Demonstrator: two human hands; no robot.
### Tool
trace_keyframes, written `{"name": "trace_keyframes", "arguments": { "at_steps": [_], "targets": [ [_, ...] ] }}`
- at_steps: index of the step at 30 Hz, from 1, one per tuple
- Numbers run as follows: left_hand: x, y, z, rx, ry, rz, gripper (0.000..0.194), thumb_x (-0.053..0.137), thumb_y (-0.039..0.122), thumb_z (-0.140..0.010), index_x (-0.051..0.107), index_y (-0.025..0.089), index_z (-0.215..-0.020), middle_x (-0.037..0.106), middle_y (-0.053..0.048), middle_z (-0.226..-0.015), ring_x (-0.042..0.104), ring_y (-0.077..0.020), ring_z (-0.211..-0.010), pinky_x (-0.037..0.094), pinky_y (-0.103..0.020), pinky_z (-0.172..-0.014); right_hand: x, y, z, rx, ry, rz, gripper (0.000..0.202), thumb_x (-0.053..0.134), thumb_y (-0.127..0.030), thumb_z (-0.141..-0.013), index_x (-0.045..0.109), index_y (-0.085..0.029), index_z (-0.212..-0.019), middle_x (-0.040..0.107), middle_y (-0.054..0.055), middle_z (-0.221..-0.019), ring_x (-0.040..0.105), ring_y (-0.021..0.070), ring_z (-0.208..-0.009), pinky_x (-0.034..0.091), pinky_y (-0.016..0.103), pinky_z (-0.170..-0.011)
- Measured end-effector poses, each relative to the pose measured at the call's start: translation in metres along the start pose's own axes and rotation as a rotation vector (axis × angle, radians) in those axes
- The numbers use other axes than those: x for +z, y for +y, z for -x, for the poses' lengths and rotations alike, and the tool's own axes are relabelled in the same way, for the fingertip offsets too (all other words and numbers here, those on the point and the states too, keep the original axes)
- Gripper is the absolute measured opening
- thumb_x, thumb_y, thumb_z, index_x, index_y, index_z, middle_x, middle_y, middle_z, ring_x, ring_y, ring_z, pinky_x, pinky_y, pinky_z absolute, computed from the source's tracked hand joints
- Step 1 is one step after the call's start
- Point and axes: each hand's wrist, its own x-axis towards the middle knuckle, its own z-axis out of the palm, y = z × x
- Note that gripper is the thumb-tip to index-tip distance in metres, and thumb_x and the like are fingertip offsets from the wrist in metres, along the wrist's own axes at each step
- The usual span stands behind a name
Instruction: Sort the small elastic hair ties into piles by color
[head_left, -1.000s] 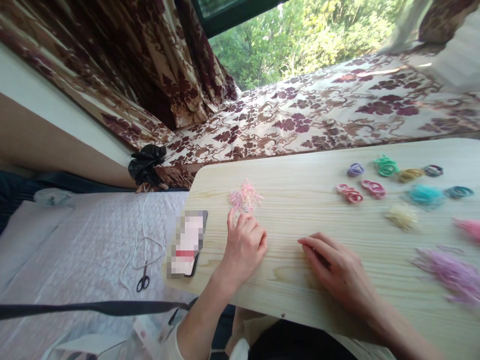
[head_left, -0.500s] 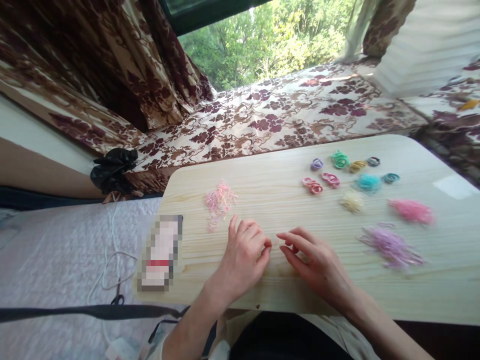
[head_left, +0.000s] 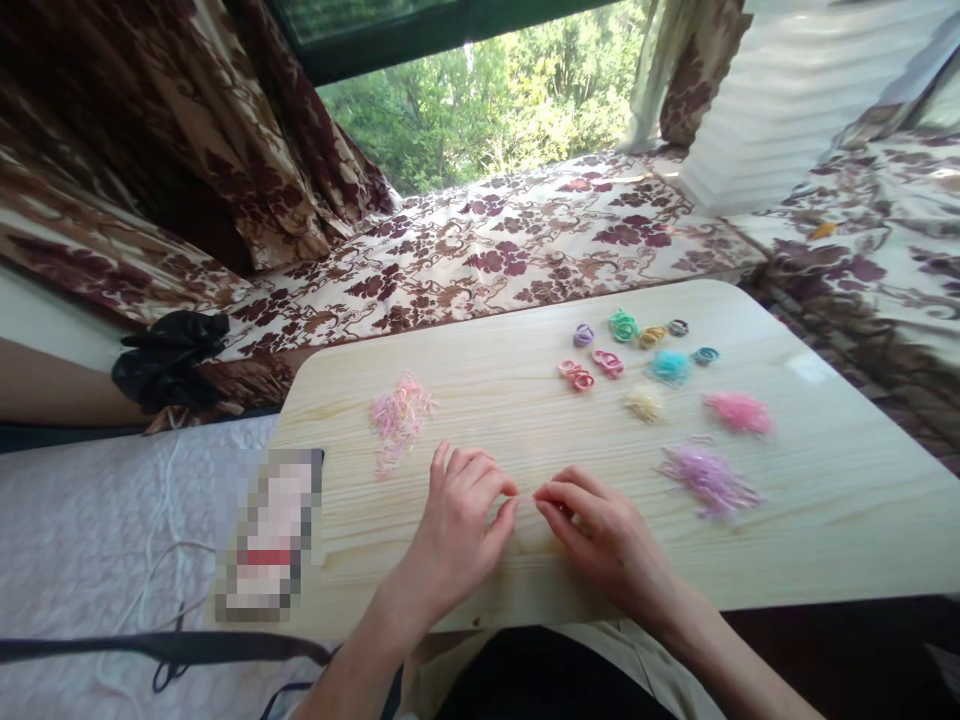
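One bare left hand and bare right hand, fingers narrowly pinched, nearly meet over a pale wood-grain table, any grip too small to tell.

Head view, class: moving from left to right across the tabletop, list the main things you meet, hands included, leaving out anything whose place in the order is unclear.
Pixelated flat object → pale pink mixed pile → left hand → right hand → lilac pile.
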Motion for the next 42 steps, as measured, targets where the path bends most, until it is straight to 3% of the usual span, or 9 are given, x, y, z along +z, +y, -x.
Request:
{"name": "trace_keyframes", "arguments": {
  "at_steps": [5,13,17,20,24,27,34,39,42],
  "targets": [
    [0.001,-0.003,0.002,-0.009,0.052,-0.04,0.015,0.053,0.015,-0.088,0.063,0.023,-0.096,0.07,-0.003,-0.097,0.057,-0.0231,-0.108,0.026,-0.053,-0.112,-0.015,0.0,0.006,0.22,0.003,-0.171,0.023,0.053,-0.031,-0.092,0.071,-0.022,-0.081,0.067,0.003,-0.074,0.061,0.0133,-0.064,0.049,0.024,-0.057],
    [0.001,-0.01,0.003,-0.03,0.051,-0.065,0.015,0.052,0.016,-0.09,0.063,0.023,-0.098,0.069,-0.002,-0.097,0.057,-0.0234,-0.108,0.024,-0.054,-0.112,-0.028,0.0,0.009,0.622,-0.154,-0.542,0.039,0.059,-0.056,-0.083,0.072,-0.02,-0.074,0.059,-0.003,-0.057,0.05,0.0102,-0.052,0.041,0.022,-0.048],
    [0.002,-0.013,0.001,-0.026,0.062,-0.072,0.015,0.052,0.017,-0.09,0.064,0.024,-0.098,0.069,-0.002,-0.097,0.058,-0.0231,-0.106,0.026,-0.053,-0.111,-0.043,0.004,0.012,0.535,-0.027,-0.417,0.033,0.061,-0.053,-0.084,0.073,-0.023,-0.076,0.066,-0.001,-0.068,0.06,0.0133,-0.062,0.047,0.023,-0.055],
    [0.004,-0.014,0.0,-0.019,0.083,-0.078,0.015,0.053,0.017,-0.09,0.064,0.024,-0.098,0.069,-0.002,-0.096,0.058,-0.0234,-0.105,0.026,-0.053,-0.11,-0.076,0.021,0.014,0.425,0.201,-0.115,0.026,0.062,-0.049,-0.083,0.072,-0.025,-0.08,0.071,0.002,-0.081,0.065,0.0167,-0.071,0.051,0.025,-0.061],
    [0.008,-0.015,0.0,-0.014,0.097,-0.085,0.015,0.052,0.017,-0.09,0.064,0.025,-0.097,0.07,-0.001,-0.095,0.058,-0.0244,-0.106,0.025,-0.055,-0.11,-0.127,0.058,0.018,0.477,0.449,0.294,0.03,0.058,-0.049,-0.082,0.07,-0.022,-0.08,0.07,0.007,-0.081,0.061,0.0167,-0.061,0.05,0.03,-0.058],
    [0.011,-0.016,0.002,-0.01,0.091,-0.091,0.016,0.052,0.017,-0.09,0.063,0.026,-0.098,0.07,-0.001,-0.097,0.058,-0.0244,-0.106,0.022,-0.056,-0.111,-0.146,0.08,0.02,0.486,0.444,0.464,0.032,0.052,-0.049,-0.084,0.069,-0.021,-0.082,0.07,0.009,-0.085,0.062,0.0187,-0.066,0.048,0.033,-0.063],
    [0.01,-0.02,0.005,0.006,0.114,-0.115,0.017,0.05,0.017,-0.091,0.063,0.025,-0.099,0.07,-0.002,-0.096,0.058,-0.0236,-0.107,0.021,-0.055,-0.112,-0.149,0.101,0.011,0.463,0.38,0.643,0.037,0.045,-0.05,-0.086,0.069,-0.021,-0.087,0.069,0.008,-0.09,0.064,0.0222,-0.075,0.046,0.035,-0.067],
    [0.01,-0.024,0.007,0.015,0.131,-0.094,0.016,0.051,0.016,-0.091,0.062,0.025,-0.099,0.069,-0.001,-0.096,0.058,-0.0235,-0.106,0.022,-0.055,-0.111,-0.157,0.092,0.01,0.453,0.381,0.689,0.042,0.044,-0.053,-0.088,0.07,-0.02,-0.09,0.069,0.008,-0.087,0.064,0.0208,-0.071,0.046,0.034,-0.065],
    [0.012,-0.023,0.006,-0.009,0.125,-0.07,0.016,0.051,0.016,-0.091,0.062,0.025,-0.099,0.069,-0.002,-0.096,0.057,-0.0237,-0.107,0.021,-0.056,-0.111,-0.146,0.072,0.012,0.357,0.391,0.704,0.044,0.042,-0.054,-0.091,0.07,-0.02,-0.094,0.069,0.007,-0.086,0.063,0.0176,-0.065,0.046,0.032,-0.059]
  ]
}}
